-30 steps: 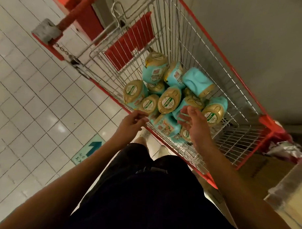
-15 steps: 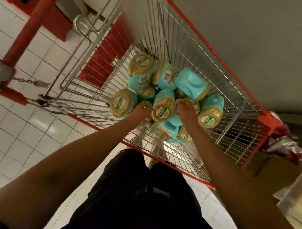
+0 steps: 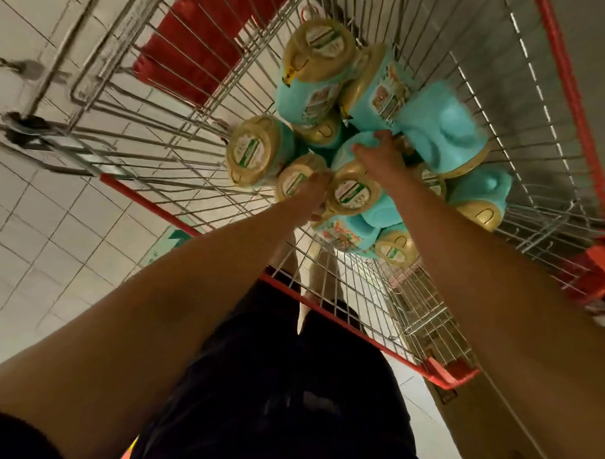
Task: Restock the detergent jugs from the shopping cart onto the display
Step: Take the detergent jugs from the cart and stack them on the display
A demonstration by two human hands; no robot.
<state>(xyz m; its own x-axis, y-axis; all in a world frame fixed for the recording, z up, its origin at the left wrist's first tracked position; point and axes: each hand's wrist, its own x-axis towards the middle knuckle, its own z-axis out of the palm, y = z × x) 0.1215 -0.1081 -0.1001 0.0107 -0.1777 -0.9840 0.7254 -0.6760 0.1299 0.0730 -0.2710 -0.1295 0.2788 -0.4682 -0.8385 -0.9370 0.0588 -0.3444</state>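
Right hand (image 3: 379, 156) now grips a jug (image 3: 355, 193), left hand (image 3: 312, 195) beside, neighbouring jugs (image 3: 252, 152) crowding

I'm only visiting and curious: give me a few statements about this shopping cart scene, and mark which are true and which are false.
1. The jugs are teal with gold caps. True.
2. The cart has a blue rim. False: its rim is red.
3. Both the left hand and the right hand reach into the cart. True.
4. The right hand holds one jug high above the cart. False: its fingers curl over a jug that lies in the pile inside the cart.
5. The floor is carpeted. False: it is covered in pale tiles.
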